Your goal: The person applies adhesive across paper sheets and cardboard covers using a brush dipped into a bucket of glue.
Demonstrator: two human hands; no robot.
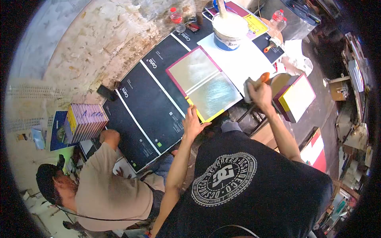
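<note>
The left grip [193, 126] is spread, not clenched, its fingers over the yellow near edge of the cover [216, 95] and its thumb out along the rim. The right grip [260, 96] is closed around what seems to be a brush [265, 77], orange at one end; the grey part is blurred.

The cover lies flat on the tabletop [156, 109], between the two grips, its near corner at the table's edge. Its grey boards should be light and stiff, with the narrow gaps by the middle strip the likeliest places to flex. The inner face shines as if wet, so it would probably be slick and smear; the maroon and yellow borders look like the better hold.

A white sheet [247, 63] lies just beside the cover, partly under a bucket [229, 31] of white stuff, which blocks the far side. A second brush [272, 44] rests beyond. By the right forearm, a stack [297, 99] crowds that side. Farther left, a co-worker's hand [110, 137] is near some books [86, 122].
</note>
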